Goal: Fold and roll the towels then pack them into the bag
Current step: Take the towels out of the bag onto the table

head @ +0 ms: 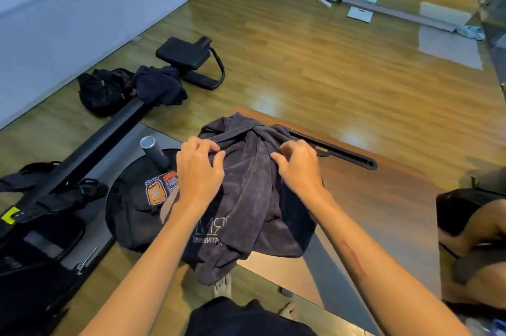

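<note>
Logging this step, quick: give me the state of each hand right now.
Left hand: closed, fingers curled, pinching the dark towel.
Right hand: closed, fingers curled, pinching the same towel at its bunched top.

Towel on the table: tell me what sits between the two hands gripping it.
Only bunched folds of the dark towel lie between the left hand and the right hand, as the head view shows.

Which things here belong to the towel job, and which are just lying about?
Job: crumpled grey terry towel gripped by left hand and right hand; dark blue towel; black patched bag.
Lying about: black padded seat; white power strip.
</note>
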